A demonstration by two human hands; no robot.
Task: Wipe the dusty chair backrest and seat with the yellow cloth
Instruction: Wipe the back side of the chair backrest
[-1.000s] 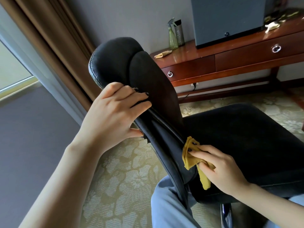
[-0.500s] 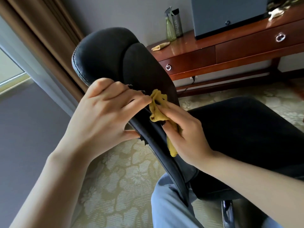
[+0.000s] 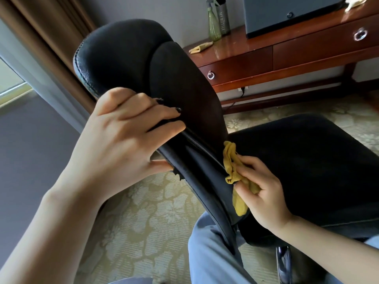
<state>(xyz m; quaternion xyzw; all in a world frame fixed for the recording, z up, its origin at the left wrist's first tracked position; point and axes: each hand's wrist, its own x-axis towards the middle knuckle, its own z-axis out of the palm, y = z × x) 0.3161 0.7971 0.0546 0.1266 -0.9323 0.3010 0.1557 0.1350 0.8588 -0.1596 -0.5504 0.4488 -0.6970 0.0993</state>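
A black padded chair fills the middle of the view, its backrest (image 3: 143, 64) rising at the left and its seat (image 3: 307, 160) spreading to the right. My left hand (image 3: 123, 140) grips the backrest's side edge, fingers over the front and thumb behind. My right hand (image 3: 264, 193) holds the crumpled yellow cloth (image 3: 233, 167) and presses it against the lower backrest, close to where it meets the seat. A tail of the cloth hangs below the hand.
A dark red wooden desk (image 3: 287, 56) with ring-pull drawers stands behind the chair, carrying a green spray bottle (image 3: 214, 23), a dark box (image 3: 287, 13) and another yellow cloth (image 3: 200, 48). Brown curtains (image 3: 41, 37) hang at the left. Patterned carpet (image 3: 143, 222) lies below; my blue trouser leg (image 3: 211, 255) is near.
My right hand slid the yellow cloth up the backrest edge to near my left hand, then back down to the lower backrest. My left hand kept its grip.
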